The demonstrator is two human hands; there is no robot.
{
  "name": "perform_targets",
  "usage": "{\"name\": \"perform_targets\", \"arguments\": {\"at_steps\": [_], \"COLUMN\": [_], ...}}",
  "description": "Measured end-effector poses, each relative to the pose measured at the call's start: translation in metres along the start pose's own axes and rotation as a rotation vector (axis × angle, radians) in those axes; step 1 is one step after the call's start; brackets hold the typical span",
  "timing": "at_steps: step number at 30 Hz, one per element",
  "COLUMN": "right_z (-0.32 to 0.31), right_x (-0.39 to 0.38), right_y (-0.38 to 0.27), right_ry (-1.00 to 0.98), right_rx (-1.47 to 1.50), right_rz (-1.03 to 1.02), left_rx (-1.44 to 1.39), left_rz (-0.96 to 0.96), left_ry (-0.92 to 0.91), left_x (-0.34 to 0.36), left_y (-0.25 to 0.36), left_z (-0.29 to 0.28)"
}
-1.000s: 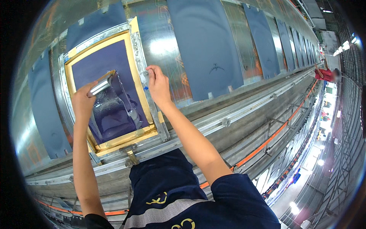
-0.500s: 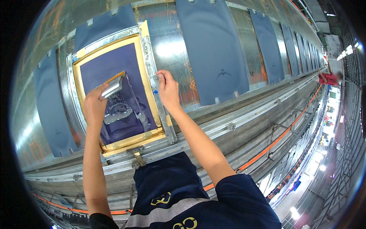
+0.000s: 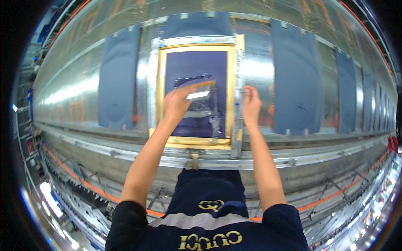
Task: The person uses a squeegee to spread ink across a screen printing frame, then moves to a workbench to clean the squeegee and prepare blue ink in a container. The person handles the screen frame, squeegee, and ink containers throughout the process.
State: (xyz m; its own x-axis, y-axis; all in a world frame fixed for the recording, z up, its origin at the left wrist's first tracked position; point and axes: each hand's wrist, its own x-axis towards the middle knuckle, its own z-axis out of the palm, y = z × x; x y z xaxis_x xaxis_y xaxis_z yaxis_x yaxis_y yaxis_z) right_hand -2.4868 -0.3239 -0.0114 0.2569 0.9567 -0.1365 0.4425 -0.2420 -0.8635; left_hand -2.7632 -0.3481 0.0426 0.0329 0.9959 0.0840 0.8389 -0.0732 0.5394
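Note:
My left hand [image 3: 176, 101] grips a squeegee [image 3: 200, 90] with a metal body and amber edge, tilted over the dark purple screen [image 3: 195, 62]. Glossy ink [image 3: 201, 109] lies smeared beneath and around it. Yellow tape lines the inside of the screen's metal frame [image 3: 197, 41]. At the frame's right side my right hand [image 3: 252, 102] has thumb and fingers pinched on its edge; a small fitting there is too blurred to make out. A metal clamp [image 3: 194, 160] joins the frame's near side to the rail.
A long metal table [image 3: 67, 83] curves across the view, carrying blue-grey fabric panels [image 3: 295, 75] on either side of the screen. A rail [image 3: 305, 160] runs along its near edge, with orange piping [image 3: 351, 185] below. A bit of a person in red [image 3: 392, 143] shows at the far right.
The view has swung round, bringing the table square-on and the screen toward the middle. The co-worker has moved to the picture's right edge. Both hands keep their holds; the picture is now blurred.

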Motion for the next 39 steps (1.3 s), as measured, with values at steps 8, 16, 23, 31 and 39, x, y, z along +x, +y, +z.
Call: {"name": "perform_targets", "arguments": {"at_steps": [8, 16, 23, 31, 39], "right_z": [0.006, 0.010, 0.030, 0.280, 0.364], "right_x": [0.001, 0.011, -0.042, -0.141, -0.167], "right_y": [0.010, 0.011, -0.114, -0.167, -0.178], "right_ry": [-0.016, -0.055, -0.019, -0.017, 0.019], "right_rx": [0.062, 0.175, 0.153, 0.138, 0.102], "right_rz": [0.007, -0.089, -0.213, -0.191, -0.178], "left_rx": [0.137, 0.103, -0.001, 0.081, 0.167], "left_rz": [0.112, 0.151, 0.104, 0.025, 0.071], "left_ry": [0.039, -0.107, -0.105, -0.095, -0.062], "left_x": [-0.052, -0.159, -0.171, -0.213, -0.248], "left_y": [0.003, 0.001, -0.021, -0.243, -0.325], "left_z": [0.020, 0.007, -0.085, -0.209, -0.250]}}
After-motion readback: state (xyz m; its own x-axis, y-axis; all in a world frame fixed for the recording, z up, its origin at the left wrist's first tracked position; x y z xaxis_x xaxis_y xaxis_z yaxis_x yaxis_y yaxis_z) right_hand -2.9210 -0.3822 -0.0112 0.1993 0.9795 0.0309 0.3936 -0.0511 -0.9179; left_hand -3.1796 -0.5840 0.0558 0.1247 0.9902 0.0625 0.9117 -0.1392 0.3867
